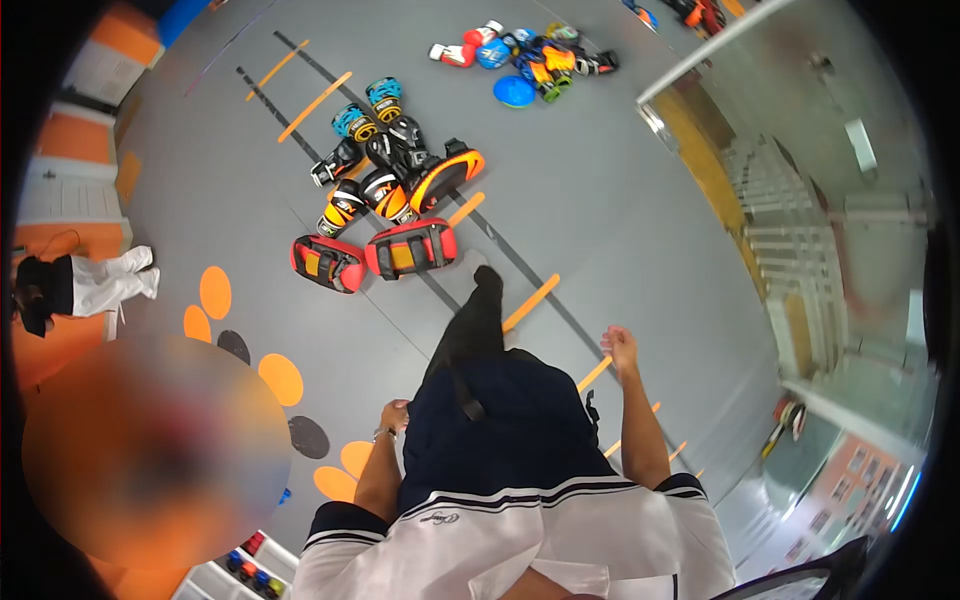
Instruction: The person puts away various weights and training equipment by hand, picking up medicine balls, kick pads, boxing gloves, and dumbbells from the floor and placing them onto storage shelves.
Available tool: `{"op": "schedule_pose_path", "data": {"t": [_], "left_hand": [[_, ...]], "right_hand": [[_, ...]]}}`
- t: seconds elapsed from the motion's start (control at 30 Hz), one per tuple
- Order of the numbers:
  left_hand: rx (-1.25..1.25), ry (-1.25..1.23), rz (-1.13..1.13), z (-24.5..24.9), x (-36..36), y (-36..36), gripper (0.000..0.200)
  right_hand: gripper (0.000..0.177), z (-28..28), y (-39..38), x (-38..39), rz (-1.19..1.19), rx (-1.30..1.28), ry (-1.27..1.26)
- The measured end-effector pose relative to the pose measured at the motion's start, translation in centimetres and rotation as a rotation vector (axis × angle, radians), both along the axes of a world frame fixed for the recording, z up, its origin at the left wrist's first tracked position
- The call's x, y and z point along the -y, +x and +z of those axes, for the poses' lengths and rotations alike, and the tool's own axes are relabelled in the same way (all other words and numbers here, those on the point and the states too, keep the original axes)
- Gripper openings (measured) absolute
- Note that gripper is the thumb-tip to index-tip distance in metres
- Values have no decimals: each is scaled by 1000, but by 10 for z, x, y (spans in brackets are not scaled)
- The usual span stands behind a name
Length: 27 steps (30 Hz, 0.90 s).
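My left hand (396,415) hangs beside my dark shorts, with a band at the wrist; its fingers are mostly hidden. My right hand (620,348) is out to the right above the grey floor, loosely curled, with nothing seen in it. Ahead of my dark-socked foot (487,285) lie two red and black pads, one on the left (328,264) and one on the right (411,249). Beyond them are black and orange gloves (386,194), a large black and orange pad (447,178) and blue-patterned gloves (384,95). Neither hand touches this gear.
Farther off lies a second pile of gear with red and white gloves (468,50) and a blue round item (514,92). A glass partition (740,170) stands on the right. At the left, a person (90,283) is near the cabinets. A shelf (215,580) holds small items at lower left.
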<state>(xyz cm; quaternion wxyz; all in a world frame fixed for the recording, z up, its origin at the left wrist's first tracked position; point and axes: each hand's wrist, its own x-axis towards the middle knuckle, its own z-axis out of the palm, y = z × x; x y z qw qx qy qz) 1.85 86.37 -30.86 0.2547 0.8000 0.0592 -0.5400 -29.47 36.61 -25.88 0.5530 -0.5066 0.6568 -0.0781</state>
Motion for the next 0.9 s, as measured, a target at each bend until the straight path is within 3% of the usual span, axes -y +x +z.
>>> {"op": "schedule_pose_path", "data": {"t": [0.07, 0.13, 0.2, 0.23, 0.33, 0.43, 0.5, 0.57, 0.63, 0.7, 0.83, 0.9], "left_hand": [[-141, 44, 126, -16, 33, -1, 24], [-202, 53, 244, -17, 98, 25, 24], [-298, -215, 429, -50, 137, 57, 25], [-183, -300, 388, -52, 170, 77, 27], [9, -413, 629, 3, 281, 156, 32], [39, -471, 707, -4, 342, 210, 35], [63, -465, 704, -39, 369, 237, 41], [115, -359, 741, -44, 404, 266, 50], [196, -319, 806, -85, 432, 272, 53], [281, -281, 848, -118, 465, 285, 59], [496, -47, 724, -212, 489, 292, 77], [441, 32, 781, -253, 498, 312, 95]], "right_hand": [[20, 16, 49, 62, 69, 34, -50], [20, 18, 81, 112, 322, -117, -145], [18, 9, 109, 166, 697, -284, -392], [18, 14, 130, 189, 794, -272, -371], [16, 14, 199, 253, 993, -244, -288], [16, -4, 292, 324, 1090, -286, -234], [17, -25, 364, 348, 1217, -350, -230], [16, -75, 423, 372, 1336, -279, -213], [20, -101, 496, 383, 1595, -195, -208], [29, -132, 561, 391, 1709, -121, -119], [42, -171, 673, 367, 1798, -50, -167], [53, -208, 705, 358, 1734, -105, -63]]}}
